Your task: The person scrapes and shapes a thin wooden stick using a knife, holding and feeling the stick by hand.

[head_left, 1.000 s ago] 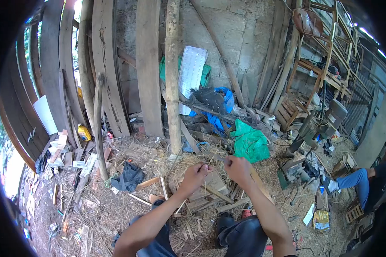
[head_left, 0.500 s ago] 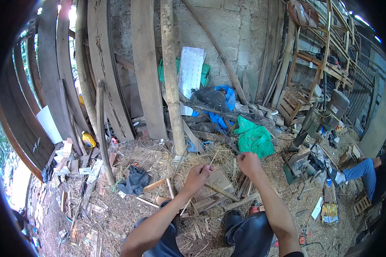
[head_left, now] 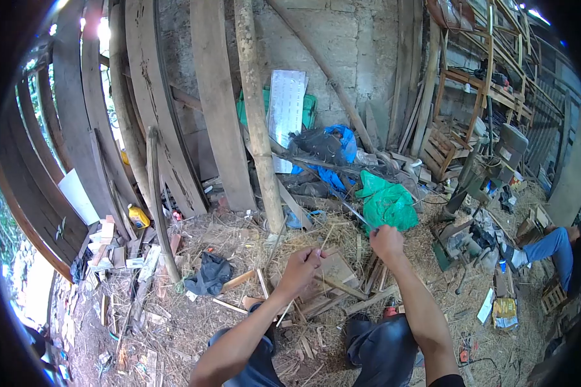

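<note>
The left hand [head_left: 299, 269] pinches a thin stick [head_left: 327, 238] above the floor [head_left: 197, 335]; the right hand [head_left: 387, 243] is closed round what looks like a narrow blade [head_left: 357, 215]. A skidding stroke could nick the left hand, since only that pinch steadies the stick.

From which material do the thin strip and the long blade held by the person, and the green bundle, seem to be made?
Thin strip: probably unpainted wood or bamboo, matte; it looks pale, straw-coloured.
Long blade: likely smooth metal; it is grey with a slight sheen.
Green bundle: apparently thin plastic, slightly glossy; it shows crumpled folds and highlights.
</note>
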### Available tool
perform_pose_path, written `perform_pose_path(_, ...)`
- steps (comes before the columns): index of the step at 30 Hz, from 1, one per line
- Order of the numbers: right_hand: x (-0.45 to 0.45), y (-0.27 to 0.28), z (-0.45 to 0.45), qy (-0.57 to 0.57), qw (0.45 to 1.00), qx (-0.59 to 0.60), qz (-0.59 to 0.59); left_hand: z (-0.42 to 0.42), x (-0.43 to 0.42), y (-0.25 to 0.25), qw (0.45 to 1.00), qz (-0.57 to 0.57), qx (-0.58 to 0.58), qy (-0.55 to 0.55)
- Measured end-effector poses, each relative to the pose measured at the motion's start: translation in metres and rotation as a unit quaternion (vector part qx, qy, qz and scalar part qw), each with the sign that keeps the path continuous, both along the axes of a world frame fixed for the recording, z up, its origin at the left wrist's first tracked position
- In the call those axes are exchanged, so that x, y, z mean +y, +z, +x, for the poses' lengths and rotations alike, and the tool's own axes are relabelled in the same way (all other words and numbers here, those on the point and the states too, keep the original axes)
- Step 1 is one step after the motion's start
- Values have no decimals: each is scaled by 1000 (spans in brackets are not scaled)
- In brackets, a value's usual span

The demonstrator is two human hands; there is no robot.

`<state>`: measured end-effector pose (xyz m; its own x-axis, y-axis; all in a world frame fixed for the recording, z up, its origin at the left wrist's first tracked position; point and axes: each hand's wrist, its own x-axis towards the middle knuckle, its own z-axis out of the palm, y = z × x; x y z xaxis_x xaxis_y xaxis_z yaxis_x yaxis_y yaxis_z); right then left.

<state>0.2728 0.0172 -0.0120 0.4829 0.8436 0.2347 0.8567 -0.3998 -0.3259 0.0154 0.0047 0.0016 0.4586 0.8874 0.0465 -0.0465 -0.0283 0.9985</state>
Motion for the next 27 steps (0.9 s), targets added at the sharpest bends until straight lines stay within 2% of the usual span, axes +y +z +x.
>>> perform_pose_path(2, -3, 6, -21, 118, 986, 30, 116, 1, 0, -1, 999, -37, -22, -2)
perform_pose_path(3, -9, 17, -35, 117, 986, 30, 116, 2, -2, 4, 999, -50, -19, 2)
perform_pose_path(5, -21, 40, -59, 250, 967, -6, 56, 2, -3, 10, 998, -64, -14, 7)
perform_pose_path(9, 1, 14, -51, 199, 980, -22, 1, 3, -3, 4, 998, -63, -15, 11)
perform_pose_path(11, 11, -2, -25, 53, 997, -46, 43, 0, -5, 6, 997, -69, -28, 17)
perform_pose_path(14, 2, 8, -1, -7, 1000, -17, 12, -3, -12, 17, 996, -80, -25, -13)
perform_pose_path(18, -13, 29, -28, 63, 995, 30, 66, -1, -3, 2, 1000, -15, -8, 10)
perform_pose_path(20, -17, 36, -48, 235, 968, 36, 84, 1, -1, 3, 999, 23, 15, 21)
perform_pose_path(23, -13, 36, -59, 266, 964, -12, 19, 3, -6, 12, 1000, -10, 12, 18)
perform_pose_path(24, -10, 31, -54, 266, 964, -10, 19, 4, -8, 12, 999, -34, 4, 14)
perform_pose_path(26, 3, 17, -28, 74, 997, 8, 5, 3, -12, 15, 998, -57, -4, 8)
perform_pose_path(27, 3, 11, -13, 76, 997, 5, 7, 2, -17, 20, 998, -55, -6, -12)
